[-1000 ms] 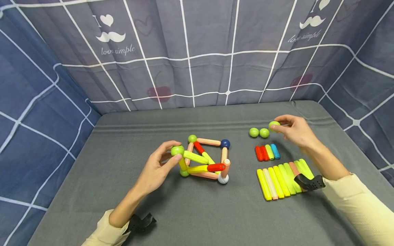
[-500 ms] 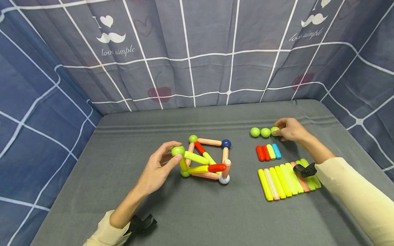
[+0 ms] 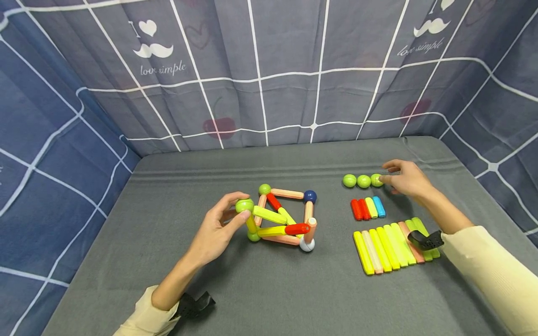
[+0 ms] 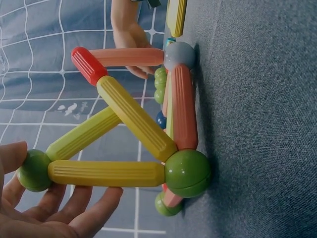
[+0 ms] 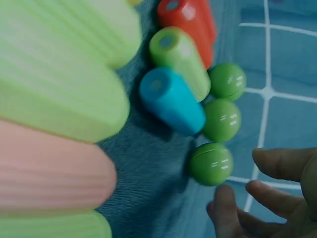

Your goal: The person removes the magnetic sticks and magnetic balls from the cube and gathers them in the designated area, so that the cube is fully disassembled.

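Note:
My left hand (image 3: pixel 220 228) pinches a green ball (image 3: pixel 244 206) between thumb and fingers. The ball tops an upright yellow stick (image 4: pixel 106 173) of a magnetic stick-and-ball frame. A lower green ball (image 4: pixel 188 173) joins that stick to pink base sticks (image 3: pixel 281 240), with a navy ball (image 3: pixel 310 196) and a white ball (image 3: pixel 307 243) at other corners. A red short stick (image 3: pixel 297 228) caps a slanting yellow one. My right hand (image 3: pixel 409 178) has its fingers spread beside the rightmost loose green ball (image 5: pixel 211 164), holding nothing.
Two more loose green balls (image 3: pixel 350 180) complete a row at the back right. Nearer lie short red, yellow-green and blue sticks (image 3: pixel 378 206), then a row of several long yellow, green and pink sticks (image 3: pixel 391 247). A grid-patterned curtain (image 3: pixel 286 60) rises behind the grey cloth (image 3: pixel 269 298).
The right hand has lowered a green ball to the right end of the ball row, let go and drawn slightly right. The left hand keeps its pinch on the frame's top ball.

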`<state>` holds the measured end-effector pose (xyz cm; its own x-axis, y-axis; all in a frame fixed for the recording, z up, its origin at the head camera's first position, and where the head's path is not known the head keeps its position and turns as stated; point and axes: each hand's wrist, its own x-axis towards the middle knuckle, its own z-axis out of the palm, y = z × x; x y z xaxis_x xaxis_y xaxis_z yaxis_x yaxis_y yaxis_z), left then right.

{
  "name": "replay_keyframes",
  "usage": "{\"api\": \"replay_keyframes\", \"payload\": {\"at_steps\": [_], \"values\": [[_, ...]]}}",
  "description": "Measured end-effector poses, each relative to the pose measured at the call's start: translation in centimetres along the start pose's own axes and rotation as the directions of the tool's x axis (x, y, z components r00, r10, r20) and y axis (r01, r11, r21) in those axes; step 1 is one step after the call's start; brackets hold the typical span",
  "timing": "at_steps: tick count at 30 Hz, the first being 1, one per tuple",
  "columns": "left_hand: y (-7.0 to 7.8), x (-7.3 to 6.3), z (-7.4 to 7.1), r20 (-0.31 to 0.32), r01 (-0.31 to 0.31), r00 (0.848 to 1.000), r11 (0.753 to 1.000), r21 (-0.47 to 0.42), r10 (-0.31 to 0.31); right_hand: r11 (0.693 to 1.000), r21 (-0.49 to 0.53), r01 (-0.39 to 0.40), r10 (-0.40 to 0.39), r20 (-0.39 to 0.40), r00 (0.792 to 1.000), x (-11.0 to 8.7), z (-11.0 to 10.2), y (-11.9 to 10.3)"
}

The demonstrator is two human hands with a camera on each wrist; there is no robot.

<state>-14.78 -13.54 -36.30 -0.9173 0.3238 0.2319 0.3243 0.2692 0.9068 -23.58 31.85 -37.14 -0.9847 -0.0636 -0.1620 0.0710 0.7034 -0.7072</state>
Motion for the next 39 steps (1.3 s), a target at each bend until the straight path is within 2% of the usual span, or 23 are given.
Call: {"api": "replay_keyframes", "payload": {"at_steps": [4,7,12,17,20,23,27,33,39], "values": [[-0.1,0.0,0.1,-0.002,-0.006,1.0,1.0,0.002,0.006,0.996,0.0,0.084,-0.083,-0.086,0.993,-2.3,0.4,-1.5],[-0.2,0.0,0.1,-0.006,-0.012,1.0,1.0,0.003,0.012,0.987,0.041,0.155,-0.151,-0.092,0.984,-4.3,1.7,-3.3],[-0.3,-0.1,-0.1,-0.015,-0.019,1.0,1.0,0.003,0.019,0.953,0.175,0.245,-0.256,0.042,0.966,-7.4,5.7,-6.5],[-0.4,-0.2,-0.1,-0.011,-0.02,1.0,1.0,0.002,0.02,0.918,0.294,0.266,-0.338,0.23,0.912,-9.0,10.1,-8.3],[-0.4,-0.2,0.0,-0.008,-0.02,1.0,1.0,-0.001,0.02,0.906,0.333,0.261,-0.362,0.288,0.887,-9.1,12.1,-8.9],[-0.4,-0.2,0.1,-0.006,-0.018,1.0,1.0,-0.004,0.018,0.907,0.326,0.267,-0.362,0.282,0.888,-8.8,13.2,-9.2],[-0.3,-0.2,0.1,-0.01,-0.016,1.0,1.0,0.0,0.016,0.913,0.299,0.276,-0.356,0.259,0.898,-8.5,13.5,-9.2],[-0.4,-0.3,0.2,-0.016,-0.017,1.0,1.0,-0.004,0.017,0.901,0.312,0.301,-0.385,0.253,0.888,-8.0,13.4,-8.9],[-0.2,-0.3,0.1,-0.013,-0.017,1.0,1.0,-0.003,0.017,0.906,0.335,0.259,-0.34,0.21,0.917,-7.9,12.6,-8.8]]}}
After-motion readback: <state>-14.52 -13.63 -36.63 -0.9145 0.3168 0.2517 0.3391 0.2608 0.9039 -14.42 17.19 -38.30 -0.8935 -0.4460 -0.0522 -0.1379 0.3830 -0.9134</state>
